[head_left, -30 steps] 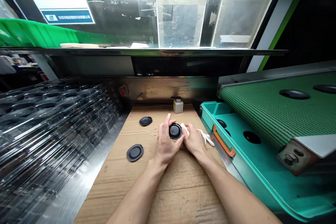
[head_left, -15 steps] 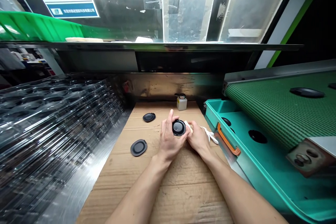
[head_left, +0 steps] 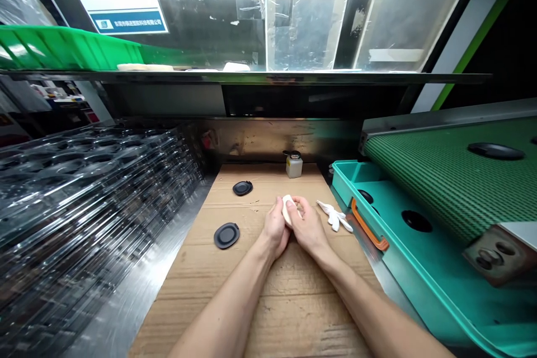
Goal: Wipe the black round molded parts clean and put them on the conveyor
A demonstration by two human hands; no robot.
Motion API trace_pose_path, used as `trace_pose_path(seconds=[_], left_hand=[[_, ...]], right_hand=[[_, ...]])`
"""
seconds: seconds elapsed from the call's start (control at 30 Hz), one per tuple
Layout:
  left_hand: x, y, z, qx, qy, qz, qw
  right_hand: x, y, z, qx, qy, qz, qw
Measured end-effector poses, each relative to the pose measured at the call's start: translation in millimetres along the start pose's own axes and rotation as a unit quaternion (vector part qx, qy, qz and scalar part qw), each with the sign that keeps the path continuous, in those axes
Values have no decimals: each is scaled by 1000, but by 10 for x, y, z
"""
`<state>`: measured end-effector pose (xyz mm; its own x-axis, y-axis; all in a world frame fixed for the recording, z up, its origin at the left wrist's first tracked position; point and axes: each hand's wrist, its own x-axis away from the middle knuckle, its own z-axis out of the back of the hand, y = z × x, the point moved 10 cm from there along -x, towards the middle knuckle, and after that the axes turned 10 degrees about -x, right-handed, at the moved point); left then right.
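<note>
Directions were taken from the white pad (head_left: pixel 286 214), with 12 o'clock at the far edge of the cardboard sheet (head_left: pixel 293 307) on the metal tabletop (head_left: pixel 161 260). The pad was found above the cardboard, between the two hands. It lay at about 1 to 2 o'clock from the middle of the left hand (head_left: pixel 275 227) and at about 10 to 11 o'clock from the middle of the right hand (head_left: pixel 309 228). The right hand was pinching the pad, its thumb laid on the upper face. The left hand was curled against the pad's left side; whether it gripped anything underneath could not be determined, the palm being hidden.

One black oval part (head_left: pixel 227 235) rested on the cardboard at 8 o'clock and a second black part (head_left: pixel 242 188) at 10 o'clock, both well apart from the hands. A small bottle (head_left: pixel 294 167) stood upright at 12 o'clock. A crumpled white glove or cloth (head_left: pixel 334 216) lay at 3 o'clock, near the right hand. Beyond it stood a teal bin (head_left: pixel 419 285) containing black parts. Stacked clear trays (head_left: pixel 96 196), partly blurred, occupied 9 o'clock.
</note>
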<state>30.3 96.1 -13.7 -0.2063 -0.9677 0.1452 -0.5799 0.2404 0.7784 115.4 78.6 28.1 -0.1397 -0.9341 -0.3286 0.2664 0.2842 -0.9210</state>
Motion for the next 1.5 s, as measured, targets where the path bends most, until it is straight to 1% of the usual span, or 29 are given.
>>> trace_pose_path(seconds=[0.07, 0.1, 0.17, 0.2, 0.23, 0.33, 0.37, 0.47, 0.53, 0.63, 0.7, 0.73, 0.8, 0.9, 1.0, 1.07, 1.13, 1.17, 1.27, 1.33, 1.4, 1.5], left_hand=[[-13, -24, 23, 36, -11, 35, 999], [-18, -15, 43, 49, -12, 42, 998], [-32, 16, 92, 65, -9, 41, 997], [-41, 21, 115, 69, -5, 41, 997], [-48, 13, 125, 71, -6, 44, 996], [-66, -27, 119, 75, -22, 58, 995], [-71, -35, 122, 78, -24, 61, 995], [-87, -37, 161, 89, -16, 68, 994], [-95, -42, 168, 87, -13, 72, 993], [-87, -67, 118, 45, -26, 71, 996], [-63, -88, 54, 1, -47, 60, 997], [-50, -95, 31, -23, -54, 51, 997], [-29, -97, 10, -69, -53, 31, 996], [-2, -50, 23, -119, -26, 10, 992], [72, 64, 55, -143, -7, 22, 989], [179, 229, 99, -178, -10, 25, 984], [332, 503, 224, -256, -2, 4, 967], [419, 665, 326, -309, 12, -9, 951], [671, 1142, 717, -455, 70, -25, 887], [783, 1369, 937, -512, 82, -25, 854], [830, 1468, 1088, -562, 69, -15, 824], [806, 1446, 1230, -622, 50, 6, 782]], right_hand=[[12, -43, -36, 57, -16, 14, 998], [3, -33, 4, 102, -5, 9, 995], [-21, -1, 148, 188, 40, -7, 981], [-29, 6, 188, 212, 49, -8, 976], [-36, 4, 186, 221, 42, -1, 974], [-50, -20, 108, 211, -9, 28, 977], [-63, -15, 138, 212, -4, 24, 977], [-122, -3, 330, 207, 44, 0, 977], [-148, -27, 365, 168, 37, 4, 985], [-129, -120, 259, 116, -13, 37, 992], [-104, -175, 191, 118, -35, 58, 991], [-103, -176, 196, 133, -32, 60, 989], [-129, -119, 296, 177, 2, 39, 983], [-179, 11, 500, 212, 53, 4, 976], [-196, 107, 538, 211, 55, -1, 976], [-183, 162, 481, 230, 36, -6, 973], [-161, 202, 402, 253, 11, -10, 967], [-152, 214, 372, 261, 1, -11, 965], [-142, 234, 337, 270, -18, -17, 962], [-145, 247, 341, 275, -27, -26, 961], [-147, 248, 346, 279, -33, -31, 959], [-145, 243, 356, 277, -32, -33, 960]])
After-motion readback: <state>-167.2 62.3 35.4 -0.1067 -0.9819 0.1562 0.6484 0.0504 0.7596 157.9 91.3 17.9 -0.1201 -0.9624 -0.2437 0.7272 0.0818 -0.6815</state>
